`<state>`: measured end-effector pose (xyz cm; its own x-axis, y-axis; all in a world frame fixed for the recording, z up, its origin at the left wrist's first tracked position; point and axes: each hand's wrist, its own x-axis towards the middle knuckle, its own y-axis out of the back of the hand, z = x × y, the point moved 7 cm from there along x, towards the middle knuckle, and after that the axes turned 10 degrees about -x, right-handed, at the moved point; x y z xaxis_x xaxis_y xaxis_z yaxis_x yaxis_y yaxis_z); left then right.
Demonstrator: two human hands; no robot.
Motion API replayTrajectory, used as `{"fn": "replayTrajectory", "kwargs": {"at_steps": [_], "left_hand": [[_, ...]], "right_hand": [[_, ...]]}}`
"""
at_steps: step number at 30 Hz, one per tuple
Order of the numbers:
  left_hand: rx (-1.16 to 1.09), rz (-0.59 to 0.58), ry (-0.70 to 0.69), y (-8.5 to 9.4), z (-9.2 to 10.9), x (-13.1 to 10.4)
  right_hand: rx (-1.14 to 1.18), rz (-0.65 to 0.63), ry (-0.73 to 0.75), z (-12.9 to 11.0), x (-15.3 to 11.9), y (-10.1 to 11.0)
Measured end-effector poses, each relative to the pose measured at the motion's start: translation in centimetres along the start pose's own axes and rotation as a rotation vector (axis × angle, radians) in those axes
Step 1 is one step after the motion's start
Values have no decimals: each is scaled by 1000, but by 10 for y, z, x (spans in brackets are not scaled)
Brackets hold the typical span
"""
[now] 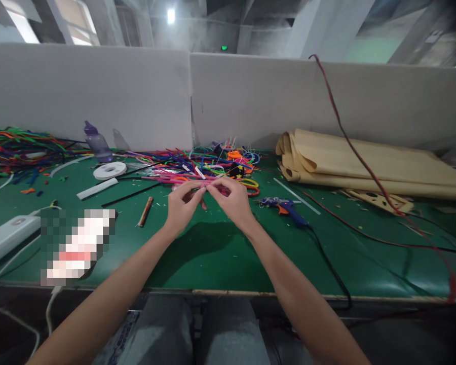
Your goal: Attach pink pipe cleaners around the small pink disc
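My left hand (183, 203) and my right hand (231, 199) meet above the green table (209, 258), thumbs and fingertips pinched together. Between the fingertips is something small and pinkish, too small to make out against the pile behind it. Just beyond both hands lies a heap of coloured pipe cleaners (175, 165), mostly pink, red and blue near the fingers. A yellow loop (251, 183) shows beside my right hand. To the right, a blue glue gun (289, 209) rests on its side.
Rolled brown paper (357, 165) lies at the back right, crossed by a red cable (338, 114). Towards the left are a purple bottle (98, 143), a white tape roll (109, 171), a small brown stick (146, 212), a blurred-out object (78, 248) and a white power strip (11, 238).
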<state>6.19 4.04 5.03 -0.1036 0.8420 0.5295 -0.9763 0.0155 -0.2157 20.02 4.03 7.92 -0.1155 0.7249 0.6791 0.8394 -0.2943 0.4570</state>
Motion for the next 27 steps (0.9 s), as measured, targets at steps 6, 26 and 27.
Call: {"fn": "replayTrajectory", "kwargs": {"at_steps": [6,26,27], "left_hand": [[13,-12,58,-1,-6,1],[116,-41,-265,-3,8,-3],[129,-47,-285,-3,10,-4]], "right_hand": [[95,-53,-138,5,-1,-6],[414,-272,-427,18,-7,-23],[409,-263,-428,18,-7,-22]]}}
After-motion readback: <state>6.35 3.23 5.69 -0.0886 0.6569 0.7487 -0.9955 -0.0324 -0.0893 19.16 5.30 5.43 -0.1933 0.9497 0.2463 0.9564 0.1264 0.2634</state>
